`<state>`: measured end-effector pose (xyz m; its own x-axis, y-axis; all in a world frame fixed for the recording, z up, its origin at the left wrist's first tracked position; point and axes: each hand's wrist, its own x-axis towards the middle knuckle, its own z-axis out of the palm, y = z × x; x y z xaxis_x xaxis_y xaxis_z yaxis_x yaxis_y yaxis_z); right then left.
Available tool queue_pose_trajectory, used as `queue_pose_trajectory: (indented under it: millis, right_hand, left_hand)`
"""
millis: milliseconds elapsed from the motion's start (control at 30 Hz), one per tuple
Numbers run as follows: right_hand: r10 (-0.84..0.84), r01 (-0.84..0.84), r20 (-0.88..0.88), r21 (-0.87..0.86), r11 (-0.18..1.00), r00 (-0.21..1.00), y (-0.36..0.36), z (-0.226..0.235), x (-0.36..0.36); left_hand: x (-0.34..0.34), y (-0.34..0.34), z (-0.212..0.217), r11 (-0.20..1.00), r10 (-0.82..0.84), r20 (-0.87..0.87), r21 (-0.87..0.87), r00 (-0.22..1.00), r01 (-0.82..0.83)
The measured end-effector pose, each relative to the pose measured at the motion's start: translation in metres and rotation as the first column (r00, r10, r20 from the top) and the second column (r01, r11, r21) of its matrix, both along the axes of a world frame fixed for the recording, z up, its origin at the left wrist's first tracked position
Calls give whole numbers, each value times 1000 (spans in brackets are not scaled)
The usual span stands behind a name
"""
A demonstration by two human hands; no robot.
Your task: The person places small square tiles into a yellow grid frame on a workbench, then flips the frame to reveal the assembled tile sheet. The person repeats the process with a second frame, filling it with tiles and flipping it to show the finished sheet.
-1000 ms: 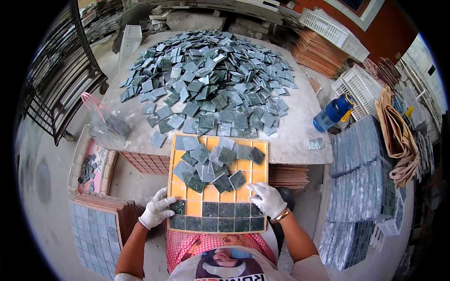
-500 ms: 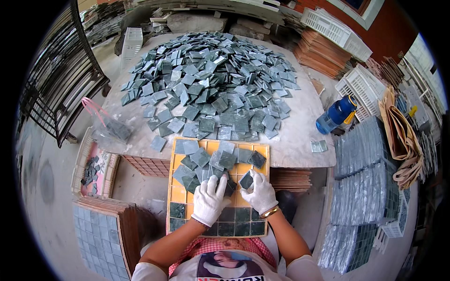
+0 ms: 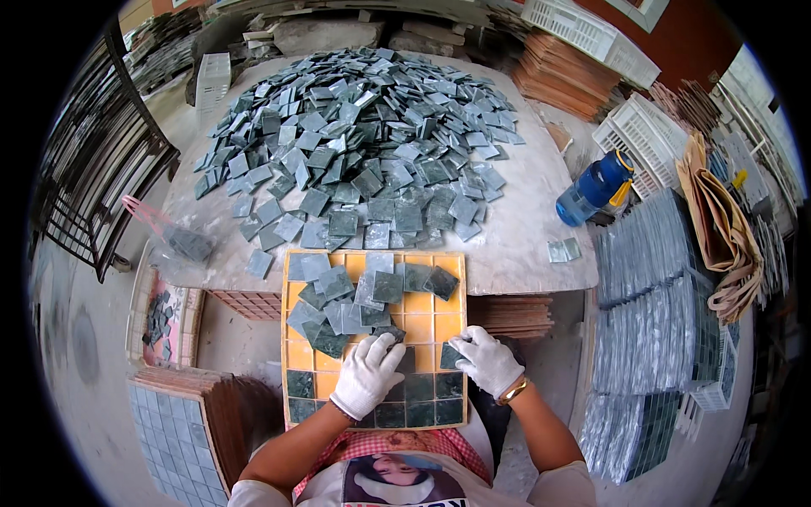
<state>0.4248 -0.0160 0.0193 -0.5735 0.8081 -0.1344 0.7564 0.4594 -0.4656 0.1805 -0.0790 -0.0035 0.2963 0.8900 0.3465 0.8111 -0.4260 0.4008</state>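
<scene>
- A pale stone table (image 3: 524,245) fills the upper centre of the frame; a broad heap of grey-green tiles (image 3: 363,144) covers most of it
- A yellow grid tray (image 3: 422,321) sits at lower centre, its far edge on the table's near rim; loose tiles (image 3: 338,304) lie across its upper half, seated ones (image 3: 422,412) fill its bottom rows
- A blue bottle (image 3: 596,188) lies at right
- The white-gloved left hand (image 3: 368,373) lies flat, fingers spread, on the tray's middle; whether it grips anything I cannot tell
- The gloved right hand (image 3: 487,360), just right of it, has curled fingertips touching a dark tile (image 3: 450,356)
</scene>
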Motion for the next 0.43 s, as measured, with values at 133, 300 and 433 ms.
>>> queue_pose_trajectory:
  millis: [133, 300, 433]
  right_hand:
    - [7, -7, 1, 113, 994, 1000, -8, -12, -7]
    - [-39, 39, -96, 0, 999, 995, -3, 4, -5]
    - [-149, 132, -257, -83, 988, 955, -5, -5, 8]
  left_hand:
    - [-7, 0, -2, 999, -3, -24, -54, 1000, 2]
    - [2, 2, 2, 992, 2, -42, -127, 999, -7]
    - [18, 8, 4, 986, -37, -68, -165, 997, 25]
